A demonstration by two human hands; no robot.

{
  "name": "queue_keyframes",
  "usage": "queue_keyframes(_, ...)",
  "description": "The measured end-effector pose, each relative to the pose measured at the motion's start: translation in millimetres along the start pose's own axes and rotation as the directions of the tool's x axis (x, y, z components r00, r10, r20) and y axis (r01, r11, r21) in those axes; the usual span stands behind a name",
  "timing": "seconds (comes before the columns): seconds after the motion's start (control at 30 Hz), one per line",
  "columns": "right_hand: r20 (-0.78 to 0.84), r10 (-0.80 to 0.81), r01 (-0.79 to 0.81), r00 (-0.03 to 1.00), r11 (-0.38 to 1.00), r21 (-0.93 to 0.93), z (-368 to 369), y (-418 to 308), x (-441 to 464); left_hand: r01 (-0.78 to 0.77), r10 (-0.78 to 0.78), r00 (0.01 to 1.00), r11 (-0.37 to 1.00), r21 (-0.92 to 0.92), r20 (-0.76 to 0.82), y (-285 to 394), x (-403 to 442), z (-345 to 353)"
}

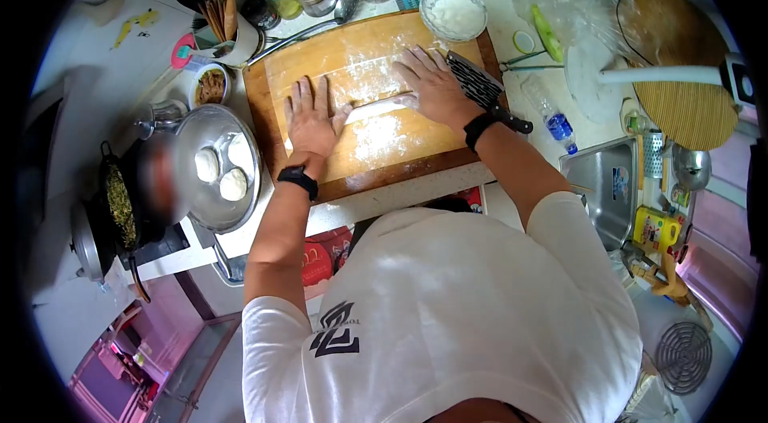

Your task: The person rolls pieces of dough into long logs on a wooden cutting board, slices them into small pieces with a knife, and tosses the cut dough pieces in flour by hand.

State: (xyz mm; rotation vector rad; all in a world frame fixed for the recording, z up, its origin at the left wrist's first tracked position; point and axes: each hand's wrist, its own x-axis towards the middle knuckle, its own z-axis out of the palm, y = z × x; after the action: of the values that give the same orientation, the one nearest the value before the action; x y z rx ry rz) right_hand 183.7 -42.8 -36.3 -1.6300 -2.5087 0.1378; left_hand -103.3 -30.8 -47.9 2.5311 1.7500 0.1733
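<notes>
Now the left hand (pixel 314 121) and right hand (pixel 436 89) press down, fingers spread wide. Between them, on the floury board (pixel 320 55), lies a long white roll (pixel 381 105), probably dough. I can't tell if a stick hides inside. This looks like rolling; the next push needs both palms even.

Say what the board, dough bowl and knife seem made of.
Board: likely wood, smooth but floured; tan with browner edges.
Dough bowl: probably polished steel; grey with bright reflections.
Knife: likely metal blade, dark with pale streaks; black handle, plastic or wood unclear.
</notes>
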Motion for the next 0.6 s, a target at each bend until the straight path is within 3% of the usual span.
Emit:
queue_keyframes(0.1,-0.007,0.012,-0.011,1.000,0.998,0.064,-10.1,-18.2,30.8,0.083,-0.083,0.996,0.997,-0.005,-0.034,-7.1,15.6,-9.1)
queue_keyframes(0.2,-0.011,0.036,-0.035,0.999,0.996,0.080,13.3,-53.8,64.0,0.197,-0.198,0.979,0.980,0.039,0.041,-5.0,12.5,-6.1)
queue_keyframes(0.23,0.046,0.044,-0.049,0.998,0.994,0.099,19.0,-64.1,66.8,0.170,-0.171,0.985,0.985,0.040,0.034,-3.4,3.3,-1.0)
queue_keyframes(0.33,-0.104,-0.003,0.025,0.995,0.976,0.215,30.5,-86.2,30.3,0.096,-0.098,0.995,0.993,0.065,0.028,7.3,-36.2,2.3)
queue_keyframes(0.37,-0.125,-0.034,0.060,0.992,0.976,0.210,21.3,-89.9,12.6,0.086,-0.086,0.995,0.996,-0.006,0.054,13.3,-51.6,-5.5)
queue_keyframes(0.4,-0.114,-0.045,0.075,0.992,0.960,0.271,12.1,-94.5,-8.2,0.084,-0.080,0.996,0.990,-0.110,0.042,21.6,-67.8,-13.1)
queue_keyframes(0.43,-0.049,-0.105,0.113,0.993,0.974,0.195,7.8,-94.2,-31.9,0.046,-0.043,0.999,0.991,-0.127,0.025,26.2,-88.6,-12.7)
queue_keyframes(0.5,-0.042,-0.089,0.097,0.995,0.962,0.257,-0.9,-97.0,-67.2,0.010,-0.004,0.999,0.989,-0.149,0.041,32.0,-118.6,-19.2)
queue_keyframes(0.57,-0.022,-0.077,0.080,0.997,0.942,0.326,-0.2,-90.9,-66.4,0.011,-0.003,0.999,0.985,-0.170,0.048,29.6,-123.2,-18.4)
queue_keyframes(0.6,0.023,-0.072,0.064,0.997,0.965,0.255,-6.4,-82.9,-49.5,0.018,-0.016,1.000,0.989,-0.146,0.017,24.7,-115.1,-10.4)
